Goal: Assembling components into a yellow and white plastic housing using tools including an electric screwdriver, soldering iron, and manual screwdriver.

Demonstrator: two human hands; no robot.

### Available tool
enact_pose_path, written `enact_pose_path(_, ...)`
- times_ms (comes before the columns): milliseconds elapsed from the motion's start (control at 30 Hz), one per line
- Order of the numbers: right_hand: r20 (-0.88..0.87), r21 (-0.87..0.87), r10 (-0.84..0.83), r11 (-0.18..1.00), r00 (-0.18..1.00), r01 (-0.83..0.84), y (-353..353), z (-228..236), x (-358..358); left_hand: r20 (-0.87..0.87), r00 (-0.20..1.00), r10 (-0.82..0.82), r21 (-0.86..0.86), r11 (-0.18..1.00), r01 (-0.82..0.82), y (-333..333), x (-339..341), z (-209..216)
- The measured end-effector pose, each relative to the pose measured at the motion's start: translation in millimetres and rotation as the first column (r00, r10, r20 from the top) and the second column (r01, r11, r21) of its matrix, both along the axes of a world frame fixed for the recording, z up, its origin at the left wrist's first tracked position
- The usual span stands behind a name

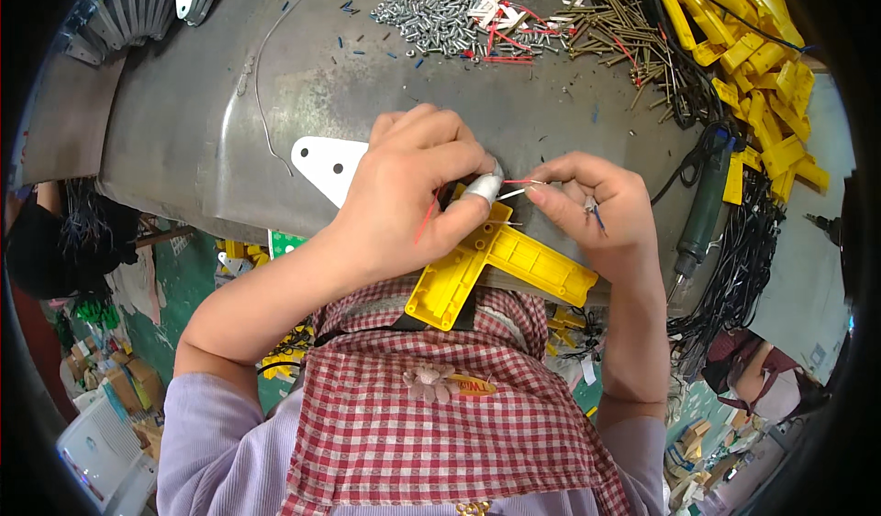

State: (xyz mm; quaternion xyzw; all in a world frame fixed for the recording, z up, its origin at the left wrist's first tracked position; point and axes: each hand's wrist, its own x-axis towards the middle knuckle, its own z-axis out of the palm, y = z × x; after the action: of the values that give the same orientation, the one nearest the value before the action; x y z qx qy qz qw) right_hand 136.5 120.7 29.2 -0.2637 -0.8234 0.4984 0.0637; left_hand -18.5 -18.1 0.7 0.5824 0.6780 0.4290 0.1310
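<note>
A grey metal table carries a heap of silver screws near its far edge, with red and white wires and brass pins beside it. Yellow plastic parts are piled at the far right corner over black cables. A green tool lies at the right edge, and a white plate lies near the near edge.

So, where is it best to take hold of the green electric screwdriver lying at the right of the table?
Probably around the thick upper part of the green electric screwdriver, coming from above with the right hand. It lies flat on the table, its metal tip toward the near edge and its black cable leaving the far end, so the round middle is free.
</note>
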Motion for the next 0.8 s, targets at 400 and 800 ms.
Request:
enact_pose_path(400,-0.191,0.282,0.111,0.958,0.975,-0.054,3,-13,4,0.592,0.806,0.007,-0.287,0.936,0.203,15,-6,22)
enact_pose_path(800,-0.318,0.697,0.385,0.714,0.866,-0.061,11,-12,-5,-0.154,0.982,-0.112,0.104,0.986,0.129,19,-5,12)
